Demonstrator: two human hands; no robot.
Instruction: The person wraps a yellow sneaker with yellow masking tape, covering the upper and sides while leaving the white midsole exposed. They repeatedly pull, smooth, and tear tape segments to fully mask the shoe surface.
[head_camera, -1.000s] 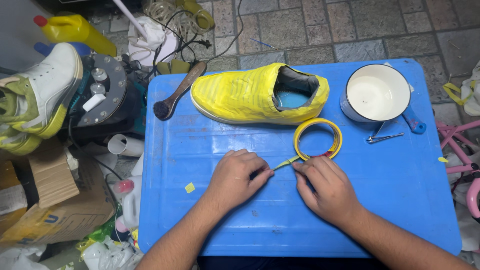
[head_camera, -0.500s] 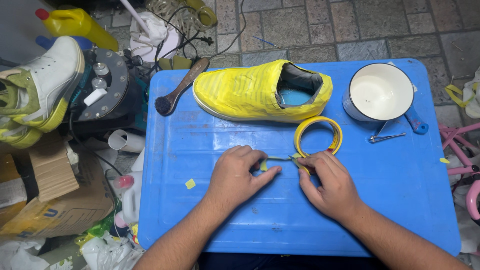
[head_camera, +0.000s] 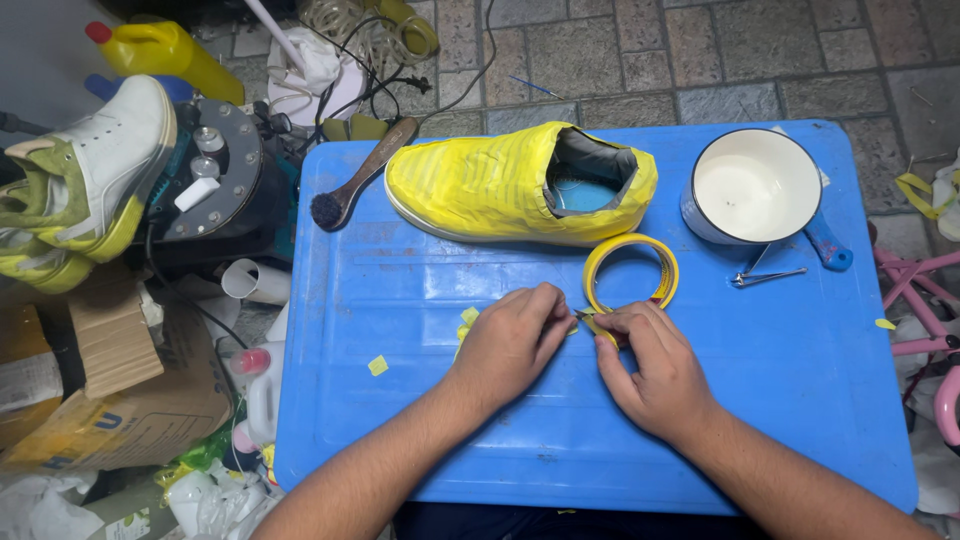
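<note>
A blue plastic table top (head_camera: 420, 420) fills most of the view, and both hands work near its middle. Beyond the fingertips, toward the far edge, lies a shoe wrapped all over in yellow tape (head_camera: 500, 185), its opening showing a grey lining and a blue insole. Far and to the right of the fingers stands a white enamel pot (head_camera: 752, 188) with a blue handle, holding a pale liquid or paste (which one cannot be told). Far and to the left of the fingers, a wooden-handled brush (head_camera: 360, 175) lies slantwise over the table's corner.

Just past the fingertips, touching the right hand, lies a roll of yellow tape (head_camera: 632, 272), flat on the table. To the right of the fingers, between roll and pot, rest small metal tweezers (head_camera: 768, 277).

The left hand (head_camera: 512, 343) is curled, its thumb and forefinger pinched on a short strip of yellow tape (head_camera: 585, 321) that runs between the two hands. The right hand (head_camera: 655, 370) is likewise bent, its fingertips pinched on the strip's other end, close by the roll's near rim; what else it may hold is hidden under the fingers. Left of the left hand's fingers lie small yellow tape scraps (head_camera: 377, 365), one beside the knuckles and one further off.
</note>
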